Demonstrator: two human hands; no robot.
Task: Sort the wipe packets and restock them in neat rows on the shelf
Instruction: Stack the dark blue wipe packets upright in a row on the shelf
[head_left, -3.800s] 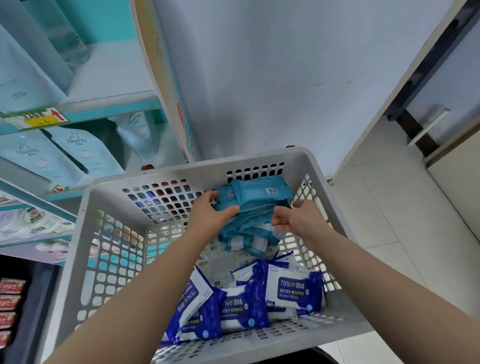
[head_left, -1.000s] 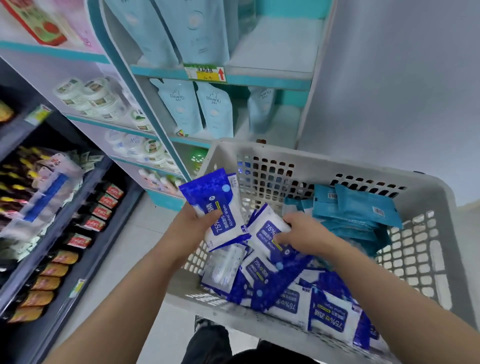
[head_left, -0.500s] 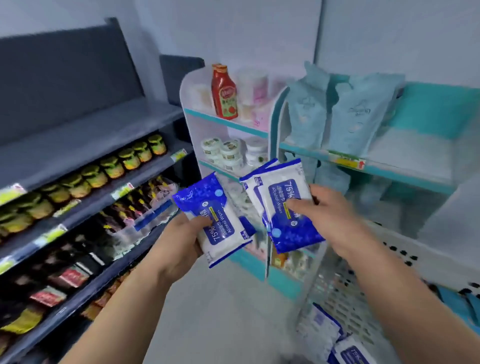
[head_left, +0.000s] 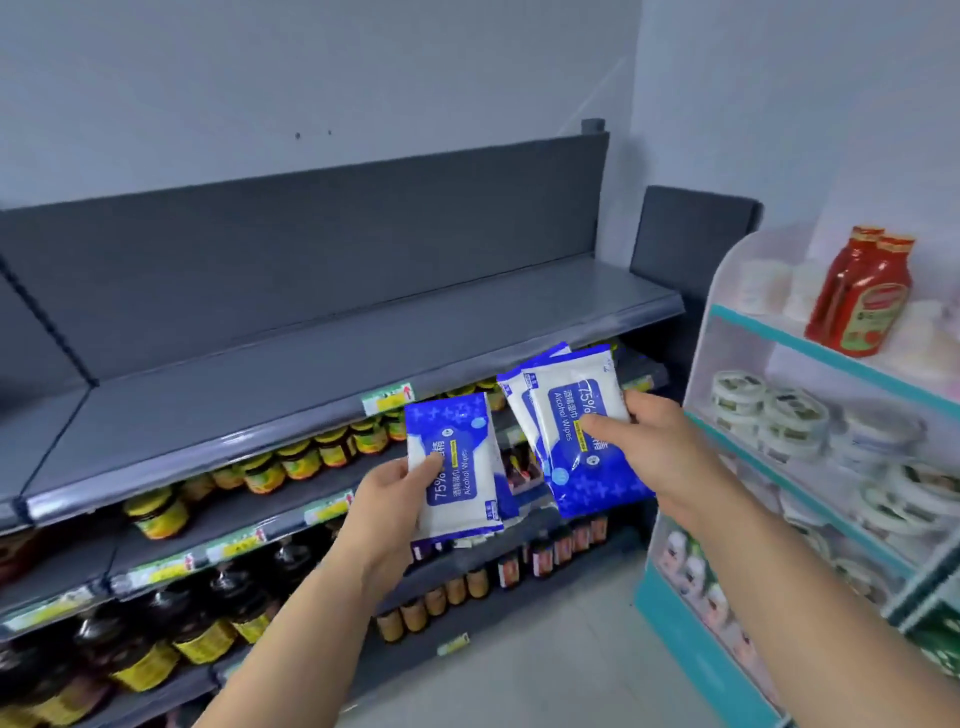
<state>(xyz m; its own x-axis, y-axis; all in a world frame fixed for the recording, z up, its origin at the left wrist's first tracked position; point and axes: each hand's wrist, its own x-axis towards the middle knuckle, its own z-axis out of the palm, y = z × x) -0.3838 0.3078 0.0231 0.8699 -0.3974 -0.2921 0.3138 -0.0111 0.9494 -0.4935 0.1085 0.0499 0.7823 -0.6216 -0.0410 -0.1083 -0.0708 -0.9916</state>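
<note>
l hand (head_left: 387, 501) fingers clamped on a wipe packet (head_left: 457, 467), r hand (head_left: 662, 449) fingers pinching a packet stack (head_left: 574, 431), both in front of grey shelf (head_left: 311, 358); jars (head_left: 291, 462) below, rack (head_left: 753, 322) w/ ketchup bottles (head_left: 862, 296) at right.

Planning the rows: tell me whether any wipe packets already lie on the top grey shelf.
No, the top grey shelf shows none.

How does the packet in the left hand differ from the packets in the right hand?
Left packet: blue end up, held lower by the left hand. Right packets: blue end down, at least two fanned, held higher by the right hand. Same blue-white alcohol wipes.
</note>
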